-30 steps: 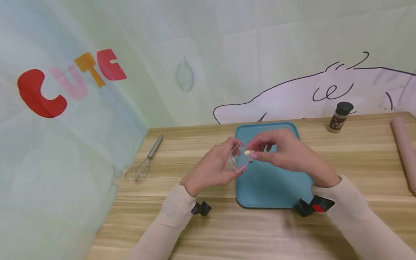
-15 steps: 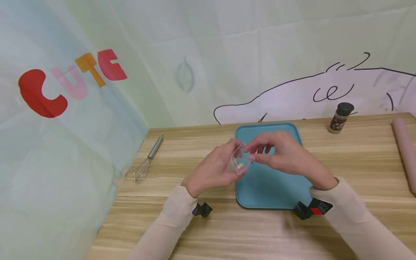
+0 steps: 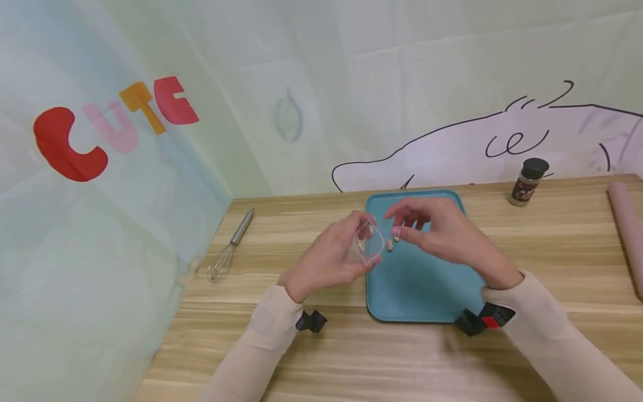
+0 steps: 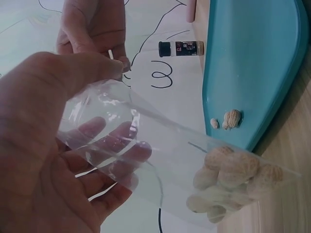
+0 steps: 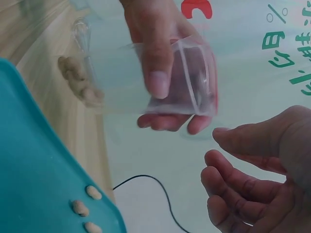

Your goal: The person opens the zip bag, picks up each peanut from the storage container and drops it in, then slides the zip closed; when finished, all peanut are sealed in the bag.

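My left hand (image 3: 329,251) grips a clear plastic bag (image 3: 370,245) near its mouth, which gapes toward my right hand. Several peanuts in their shells (image 4: 233,170) lie gathered at the bottom of the bag in the left wrist view. Just right of the bag's mouth, my right hand (image 3: 442,231) hovers over the blue tray (image 3: 422,296). In the right wrist view its fingers (image 5: 243,182) are loosely bent, thumb apart, with nothing between them. Beneath, a few loose peanuts (image 5: 80,208) lie on the tray near its edge.
A whisk (image 3: 231,245) lies on the wooden table (image 3: 311,363) at the left. A black-capped seasoning bottle (image 3: 528,181) stands at the back right, with a pinkish roll (image 3: 626,234) along the right side. A printed cloth hangs behind the table.
My right hand held a peanut at the bag's mouth; the peanut then dropped into the bag. That hand has since drawn back to the right. My left hand stays nearly still.
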A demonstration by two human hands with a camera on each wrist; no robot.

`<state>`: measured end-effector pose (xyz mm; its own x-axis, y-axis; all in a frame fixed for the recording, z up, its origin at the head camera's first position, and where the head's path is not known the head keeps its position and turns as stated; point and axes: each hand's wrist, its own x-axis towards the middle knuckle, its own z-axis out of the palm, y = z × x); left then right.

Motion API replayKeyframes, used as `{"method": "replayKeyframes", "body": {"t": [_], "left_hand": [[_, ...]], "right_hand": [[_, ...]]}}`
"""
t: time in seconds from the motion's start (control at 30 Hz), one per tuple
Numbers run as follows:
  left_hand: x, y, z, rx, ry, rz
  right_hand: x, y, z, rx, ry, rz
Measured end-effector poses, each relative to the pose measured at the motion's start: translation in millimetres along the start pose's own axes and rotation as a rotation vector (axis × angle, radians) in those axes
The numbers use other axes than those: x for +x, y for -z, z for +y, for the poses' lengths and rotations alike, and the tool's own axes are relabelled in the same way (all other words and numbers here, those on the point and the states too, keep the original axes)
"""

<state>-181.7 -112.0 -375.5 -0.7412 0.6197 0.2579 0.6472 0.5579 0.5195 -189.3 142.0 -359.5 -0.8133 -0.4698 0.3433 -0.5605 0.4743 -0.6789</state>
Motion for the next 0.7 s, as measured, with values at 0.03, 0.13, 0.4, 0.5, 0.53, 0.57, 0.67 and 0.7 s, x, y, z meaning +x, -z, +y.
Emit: {"method": "replayKeyframes", "body": {"t": [0.03, 0.13, 0.4, 0.5, 0.53, 0.57, 0.67, 0.7], "left_hand": [[0.1, 0.3, 0.0, 0.001, 0.0, 0.002], [0.0, 1.3, -0.1, 0.006, 0.002, 0.004], [1.3, 2.9, -0.4, 0.02, -0.013, 0.006], [1.9, 2.4, -0.8, 0.02, -0.023, 0.004], [2.0, 2.0, -0.9, 0.019, -0.026, 0.004], [2.0, 1.8, -0.9, 0.019, -0.027, 0.003], [1.8, 0.8, -0.8, 0.026, -0.027, 0.003], [1.7, 0.6, -0.5, 0.028, -0.026, 0.002]], "right_hand": [[0.7, -1, 2, -0.001, -0.008, 0.002], [3.1, -6, 11, -0.007, -0.032, -0.001], [7.6, -25, 38, -0.027, -0.12, -0.033], [7.4, -34, 45, -0.07, -0.13, -0.061], [7.1, -37, 47, -0.083, -0.129, -0.074], [6.8, -39, 49, -0.093, -0.122, -0.085], [5.5, -46, 54, -0.119, -0.09, -0.11], [4.9, -48, 55, -0.124, -0.081, -0.112]]}}
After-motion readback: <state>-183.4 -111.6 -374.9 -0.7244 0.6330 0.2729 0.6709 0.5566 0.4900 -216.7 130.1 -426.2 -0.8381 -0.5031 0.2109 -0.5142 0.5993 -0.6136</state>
